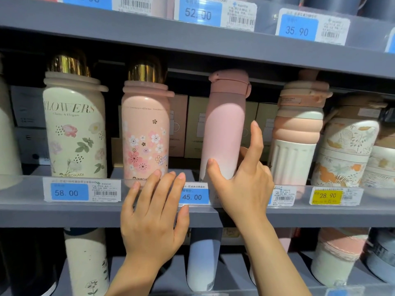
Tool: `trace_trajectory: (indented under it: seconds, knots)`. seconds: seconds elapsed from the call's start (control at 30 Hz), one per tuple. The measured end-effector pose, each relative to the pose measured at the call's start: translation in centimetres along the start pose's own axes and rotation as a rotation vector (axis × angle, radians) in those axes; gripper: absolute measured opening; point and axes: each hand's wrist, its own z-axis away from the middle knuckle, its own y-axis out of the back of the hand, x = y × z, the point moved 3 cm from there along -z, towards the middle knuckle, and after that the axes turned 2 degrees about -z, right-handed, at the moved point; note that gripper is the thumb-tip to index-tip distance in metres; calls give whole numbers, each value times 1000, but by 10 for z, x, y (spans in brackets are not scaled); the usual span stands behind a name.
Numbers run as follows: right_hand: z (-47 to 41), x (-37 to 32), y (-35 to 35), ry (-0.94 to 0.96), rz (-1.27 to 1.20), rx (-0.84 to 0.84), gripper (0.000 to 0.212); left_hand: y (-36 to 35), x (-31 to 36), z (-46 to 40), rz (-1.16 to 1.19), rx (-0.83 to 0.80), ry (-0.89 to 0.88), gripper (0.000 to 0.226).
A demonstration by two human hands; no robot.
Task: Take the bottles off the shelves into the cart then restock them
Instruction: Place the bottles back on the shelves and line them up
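A tall pink-to-white bottle (224, 120) with a dusty pink flip lid stands on the middle shelf (64, 214). My right hand (241, 189) holds its lower part, thumb on the front and fingers round the right side, index finger raised. My left hand (154, 218) lies flat with straight fingers against the clear price rail, in front of the pink blossom bottle (145, 129) with a gold cap. A cream "FLOWERS" bottle (74, 129) stands further left.
Right of the held bottle stand a peach-and-white ribbed bottle (297, 135) and a leaf-patterned one (346, 150). Boxes (196, 124) sit behind the row. The upper shelf (128, 33) hangs close above the lids. The shelf below holds a blue-white bottle (203, 263) and others.
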Motion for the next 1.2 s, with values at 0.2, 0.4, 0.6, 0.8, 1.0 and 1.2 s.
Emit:
trace_trajectory:
  seconds: [0.2,0.4,0.6,0.8,1.0,1.2]
  knots:
    - [-3,-4,1,-23,69,29,104,-1,0,0,2,3,-9,43]
    - [1,-2,-1,17,50,-38,89,-2,-1,1,-1,16,-13,43]
    - [-2,-2,-2,-13,81,16,101,0,0,0,14,17,10,42]
    - [-3,-5,0,11,81,-5,99,0,1,0,24,13,18,42]
    - [-1,-4,-3,8,82,-33,95,0,1,-1,22,27,10,42]
    - [0,-8,-3,-24,139,20,106,-1,0,-1,10,36,-4,42]
